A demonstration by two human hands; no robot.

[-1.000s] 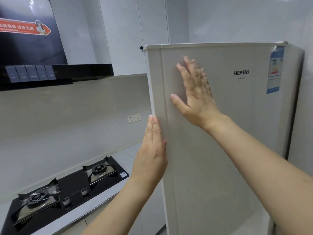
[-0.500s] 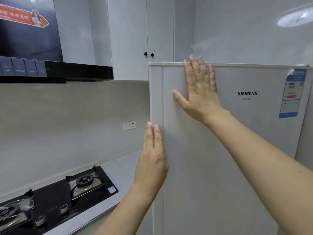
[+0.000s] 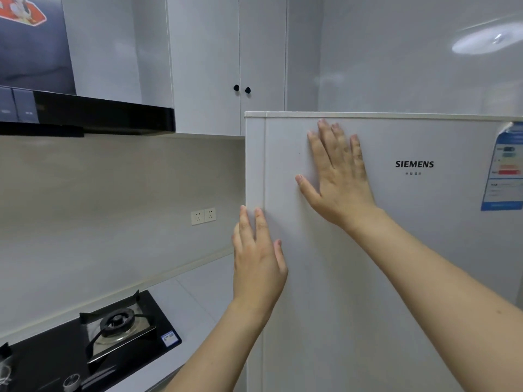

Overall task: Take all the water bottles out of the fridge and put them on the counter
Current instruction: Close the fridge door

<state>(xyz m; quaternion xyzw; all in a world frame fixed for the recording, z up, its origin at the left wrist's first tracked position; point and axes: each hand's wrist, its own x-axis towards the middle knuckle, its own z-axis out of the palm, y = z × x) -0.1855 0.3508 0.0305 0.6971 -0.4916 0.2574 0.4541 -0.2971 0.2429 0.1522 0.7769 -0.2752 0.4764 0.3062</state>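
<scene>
Fridge door (image 3: 396,250): shut. Right hand (image 3: 339,179) flat on it, fingers spread; left hand (image 3: 256,258), fingers straight, at its edge. Counter (image 3: 198,295): no bottles visible; all remain.

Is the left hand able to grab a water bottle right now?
Probably not yet. The fridge door looks shut, and no bottle shows anywhere. The left hand lies flat at the door's edge and the right hand is flat on its front, so the door has to open first.
</scene>
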